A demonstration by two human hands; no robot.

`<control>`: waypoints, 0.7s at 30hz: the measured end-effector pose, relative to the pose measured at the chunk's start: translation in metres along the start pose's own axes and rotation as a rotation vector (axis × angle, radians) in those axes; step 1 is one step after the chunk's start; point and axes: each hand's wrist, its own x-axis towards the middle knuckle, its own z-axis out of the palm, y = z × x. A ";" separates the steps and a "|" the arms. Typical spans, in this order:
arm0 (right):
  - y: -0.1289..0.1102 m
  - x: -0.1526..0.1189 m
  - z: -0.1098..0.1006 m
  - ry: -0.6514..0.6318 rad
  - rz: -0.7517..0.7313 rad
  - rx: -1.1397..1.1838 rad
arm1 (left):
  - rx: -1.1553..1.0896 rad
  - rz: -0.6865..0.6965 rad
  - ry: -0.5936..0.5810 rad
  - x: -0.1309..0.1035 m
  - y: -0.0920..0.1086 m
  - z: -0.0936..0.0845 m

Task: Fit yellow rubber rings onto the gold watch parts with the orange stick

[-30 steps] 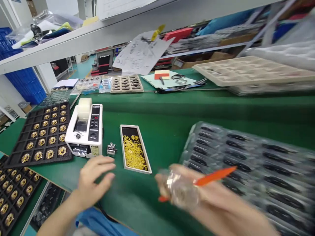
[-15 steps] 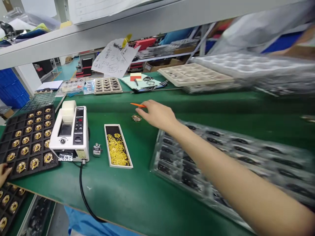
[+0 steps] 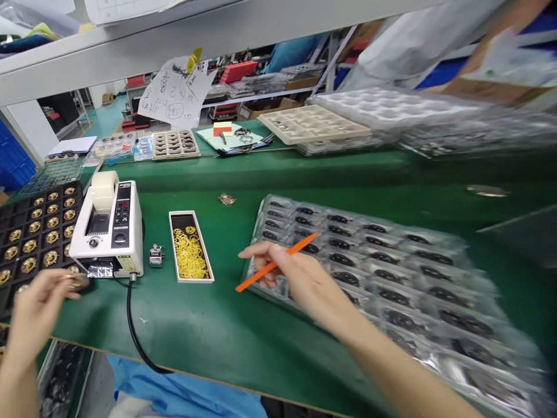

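Left grip: my left grip (image 3: 39,299) is closed to a narrow pinch, thumb against fingertips, with a round metal piece (image 3: 77,283) between them.
Round metal piece: I have it at the near right corner of the black tray; it is blurred, and I cannot tell whether it touches the tray.
Right grip: my right grip (image 3: 300,276) is closed around an orange stick (image 3: 255,278), forefinger reaching out to the left, over the near left part of the clear tray.
Orange stick: it slants across my fingers, one end low to the left, the other up to the right.
Black tray (image 3: 21,216): at my far left, many of its cells bearing gold round parts.
Clear tray (image 3: 260,216): on my right, rows of dark parts lying in its pockets.
Tape machine (image 3: 107,241): white, just right of the black tray, a black cable (image 3: 133,334) running from its front.
White box (image 3: 195,280): between the tape machine and the clear tray, with yellow rings (image 3: 190,255) inside.
Metal clicker (image 3: 156,256): between machine and box.
Green counter (image 3: 195,325): beyond the box lies another round piece (image 3: 227,200), apart from both my grips.
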 end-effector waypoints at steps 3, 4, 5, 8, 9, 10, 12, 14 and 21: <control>-0.001 -0.001 0.011 0.004 -0.034 0.181 | -0.439 -0.087 -0.454 -0.016 0.039 0.076; -0.002 -0.002 0.014 0.025 -0.055 0.247 | -0.551 -0.115 -0.538 -0.016 0.047 0.096; -0.002 -0.003 0.017 0.052 -0.078 0.308 | -0.637 -0.144 -0.581 -0.015 0.053 0.113; -0.001 -0.013 0.034 0.119 -0.159 0.384 | -0.830 -0.225 -0.578 -0.008 0.061 0.149; 0.000 -0.018 0.041 0.128 -0.191 0.374 | -0.877 -0.241 -0.558 -0.006 0.061 0.155; 0.001 -0.023 0.047 0.128 -0.221 0.354 | -0.913 -0.249 -0.541 -0.005 0.061 0.160; 0.003 -0.030 0.058 0.115 -0.254 0.314 | -0.952 -0.236 -0.517 -0.006 0.059 0.166; 0.004 -0.033 0.066 0.096 -0.244 0.300 | -0.958 -0.206 -0.504 -0.009 0.058 0.168; 0.007 -0.033 0.077 0.077 -0.340 0.263 | -0.950 -0.174 -0.485 -0.017 0.054 0.171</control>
